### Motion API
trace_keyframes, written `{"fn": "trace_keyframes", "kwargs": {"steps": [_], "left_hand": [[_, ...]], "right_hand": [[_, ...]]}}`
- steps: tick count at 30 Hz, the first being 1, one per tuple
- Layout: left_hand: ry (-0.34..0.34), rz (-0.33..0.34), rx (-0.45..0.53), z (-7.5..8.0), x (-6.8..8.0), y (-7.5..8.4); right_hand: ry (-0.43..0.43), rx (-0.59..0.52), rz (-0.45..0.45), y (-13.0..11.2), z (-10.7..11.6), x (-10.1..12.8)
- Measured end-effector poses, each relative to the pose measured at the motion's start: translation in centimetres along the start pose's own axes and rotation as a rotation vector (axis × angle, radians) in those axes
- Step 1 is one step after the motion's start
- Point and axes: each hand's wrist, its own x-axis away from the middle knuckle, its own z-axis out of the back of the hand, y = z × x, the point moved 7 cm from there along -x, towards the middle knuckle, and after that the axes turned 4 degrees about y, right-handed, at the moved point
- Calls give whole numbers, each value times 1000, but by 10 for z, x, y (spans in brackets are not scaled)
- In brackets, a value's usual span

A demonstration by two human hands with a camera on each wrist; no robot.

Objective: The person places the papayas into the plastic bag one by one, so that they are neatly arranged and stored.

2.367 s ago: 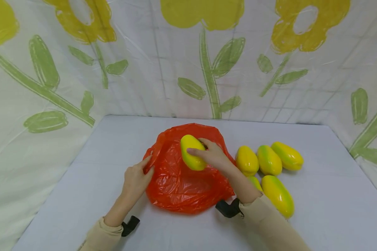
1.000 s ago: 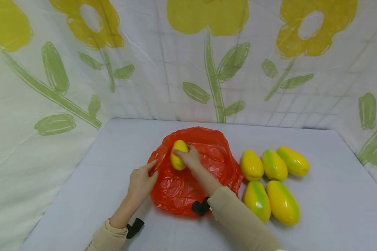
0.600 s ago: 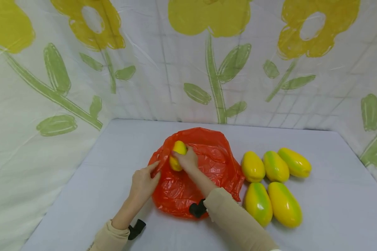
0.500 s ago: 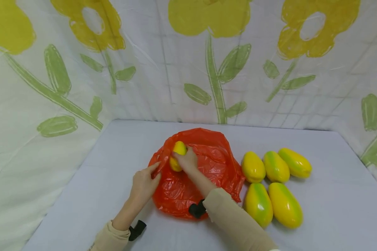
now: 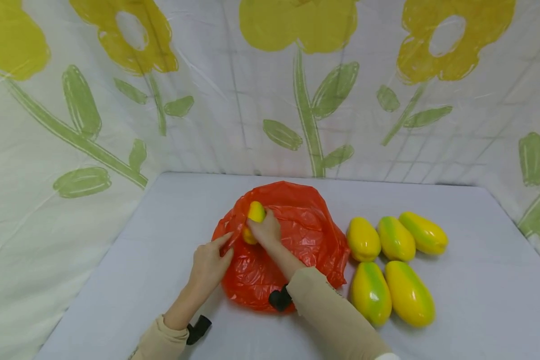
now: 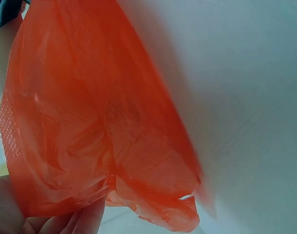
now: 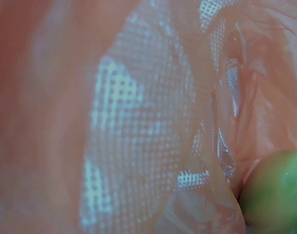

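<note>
Counting five loose papayas | right hand grips sixth papaya | left hand pinches bag

Both forearms are extended forward and angled inward, beige sleeves drawn to the wrists (a black strap is worn at each). The left hand is held with fingers pinched at their tips. The right hand is curled, palm down, its fingers closed.
</note>
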Motion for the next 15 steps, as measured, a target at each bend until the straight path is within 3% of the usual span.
{"fn": "trace_keyframes", "kwargs": {"steps": [15], "left_hand": [[-6, 4, -16, 2, -2, -2]], "right_hand": [[-96, -19, -41, 1, 16, 5]]}}
